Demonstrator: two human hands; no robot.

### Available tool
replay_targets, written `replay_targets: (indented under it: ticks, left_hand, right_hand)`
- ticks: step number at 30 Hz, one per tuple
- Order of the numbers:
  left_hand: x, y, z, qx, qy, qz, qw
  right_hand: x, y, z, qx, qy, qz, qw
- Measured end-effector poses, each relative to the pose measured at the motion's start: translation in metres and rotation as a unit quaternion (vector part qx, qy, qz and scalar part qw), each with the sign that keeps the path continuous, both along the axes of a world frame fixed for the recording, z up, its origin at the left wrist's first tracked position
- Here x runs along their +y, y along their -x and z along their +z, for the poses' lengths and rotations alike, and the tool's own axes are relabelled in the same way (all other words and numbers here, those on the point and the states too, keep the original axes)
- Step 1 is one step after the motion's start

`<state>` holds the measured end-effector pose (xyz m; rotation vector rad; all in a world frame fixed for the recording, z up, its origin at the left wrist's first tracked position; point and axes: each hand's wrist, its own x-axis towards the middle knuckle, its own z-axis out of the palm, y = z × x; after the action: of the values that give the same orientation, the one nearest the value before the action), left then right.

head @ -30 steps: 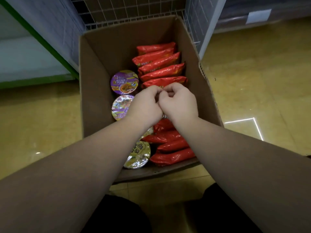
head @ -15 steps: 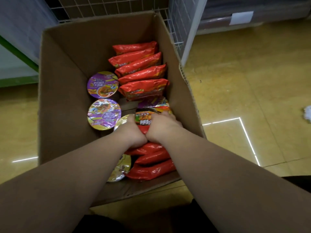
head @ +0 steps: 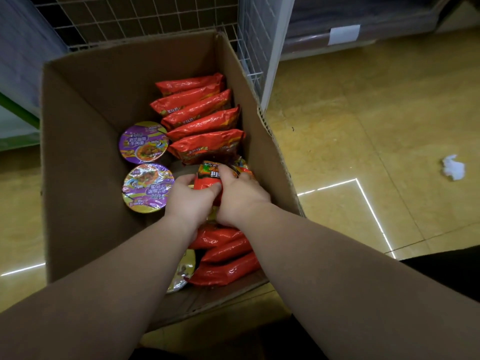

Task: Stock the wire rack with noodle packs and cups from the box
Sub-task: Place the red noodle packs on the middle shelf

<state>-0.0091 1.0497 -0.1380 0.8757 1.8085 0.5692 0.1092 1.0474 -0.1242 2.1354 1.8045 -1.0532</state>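
Both hands inside the cardboard box point(head: 78, 165), clamped on one red noodle pack point(head: 211, 178) mid-row on the box's right side. Left hand point(head: 191, 201) grips the pack's left edge, fingers curled over it. Right hand point(head: 240, 197) grips from the right, thumb across the printed face. The pack is tipped up, its top end above its neighbours.

Beyond the held pack: a row of five red packs point(head: 205, 120) standing on edge, leaning, running toward the far wall of the box; the nearest of them is just beside the held pack's top end. Nearer the person: three more red packs point(head: 228, 266), partly hidden under the right forearm.

Left of the pack rows: two purple-lidded noodle cups point(head: 143, 142), one behind the other, the nearer one just beside the left hand. A third cup point(head: 185, 271) with a pale lid sits at the near end, mostly covered by the left forearm.

Wire rack point(head: 145, 19) stands directly behind the box, touching or nearly touching its far edge. The box is on a yellow floor point(head: 363, 113); a crumpled white scrap point(head: 453, 167) lies on it well to the right.
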Motion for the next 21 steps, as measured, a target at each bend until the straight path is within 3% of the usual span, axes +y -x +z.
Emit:
replay_targets:
  ticks: [9,16,21]
  left_hand:
    - [0.003,-0.003,0.008,-0.182,0.023,0.063,0.981]
    - [0.003,0.008,0.009,-0.043,0.013,0.044,0.998]
    - [0.005,0.016,0.015,0.063,-0.033,-0.058,0.996]
  right_hand:
    - [0.005,0.007,0.004,0.126,-0.081,-0.054,0.987]
    - [0.002,0.011,-0.006,0.181,-0.075,-0.027,0.980]
    - [0.002,0.013,-0.011,0.212,-0.063,-0.053,0.974]
